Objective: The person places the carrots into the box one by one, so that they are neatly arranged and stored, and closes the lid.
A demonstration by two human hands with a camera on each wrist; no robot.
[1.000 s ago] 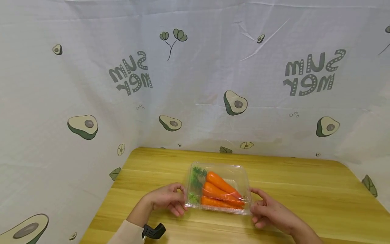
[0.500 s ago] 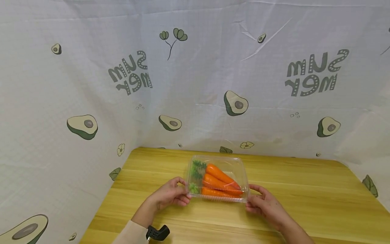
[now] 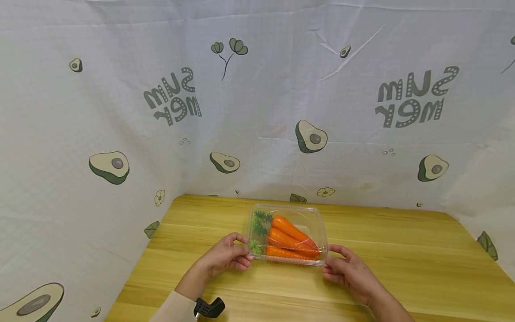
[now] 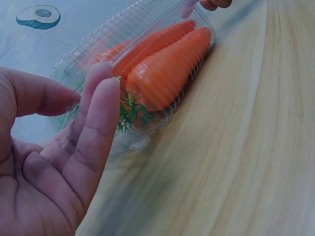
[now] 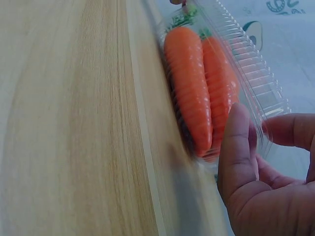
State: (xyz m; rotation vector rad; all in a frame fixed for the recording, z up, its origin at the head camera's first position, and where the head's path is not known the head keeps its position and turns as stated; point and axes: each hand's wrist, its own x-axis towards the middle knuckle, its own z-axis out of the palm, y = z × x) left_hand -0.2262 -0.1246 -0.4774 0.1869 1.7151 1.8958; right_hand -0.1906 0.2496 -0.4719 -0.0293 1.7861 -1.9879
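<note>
A clear plastic clamshell container (image 3: pixel 315 221), its lid closed, is near the middle of the table. Inside lie three orange carrots (image 3: pixel 291 240) with green leafy tops (image 3: pixel 259 223) toward the left end. My left hand (image 3: pixel 227 256) pinches the container's left end at the rim between thumb and fingers. At the opposite end, my right hand (image 3: pixel 349 272) pinches the rim the same way. Both wrist views show the carrots (image 4: pixel 160 76) through the ribbed side wall. Whether the container's base touches the table all over, I cannot tell.
The wood-grain table (image 3: pixel 402 250) has rounded far corners. A pale cloth (image 3: pixel 257 112) printed with avocados and lettering hangs behind and beside it. A black strap device (image 3: pixel 209 307) sits at my left wrist.
The container, held by both hands, has moved away from me toward the table's back edge. Over the last half second it has hardly moved.
</note>
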